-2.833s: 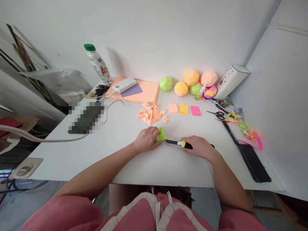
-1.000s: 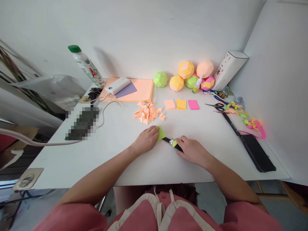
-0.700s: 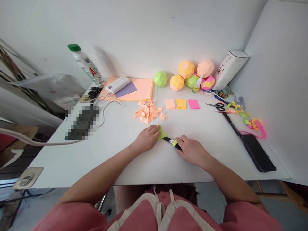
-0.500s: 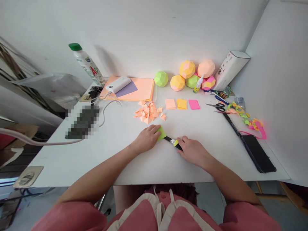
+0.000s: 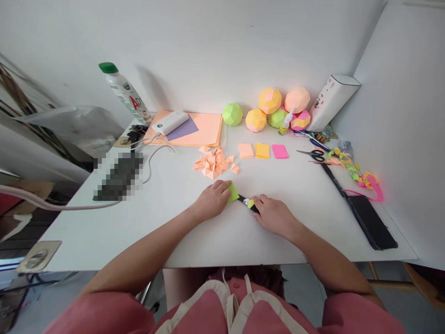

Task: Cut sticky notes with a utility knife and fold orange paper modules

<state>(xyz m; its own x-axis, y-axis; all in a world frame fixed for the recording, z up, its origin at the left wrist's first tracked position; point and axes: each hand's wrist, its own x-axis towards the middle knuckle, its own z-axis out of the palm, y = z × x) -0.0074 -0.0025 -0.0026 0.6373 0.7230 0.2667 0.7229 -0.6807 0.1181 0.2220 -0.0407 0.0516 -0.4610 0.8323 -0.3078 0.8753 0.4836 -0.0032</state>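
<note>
My left hand presses a small lime-green paper square against the white table, its fingers covering the paper's left part. In my right hand is a utility knife with a black and yellow-green handle. Its dark blade points left and reaches the paper's right edge; whether the tip is inside the fold or under the paper I cannot tell. Just beyond my left hand lies a heap of folded peach paper pieces. Peach notes, orange notes and pink notes sit in a row farther back.
Paper balls and a glue bottle stand along the wall. Scissors, paper scraps and a black case lie right. A power bank rests on peach sheets; its cable runs left.
My right hand and the utility knife have shifted slightly left and up, towards the green paper. My left hand stays in place on the paper.
</note>
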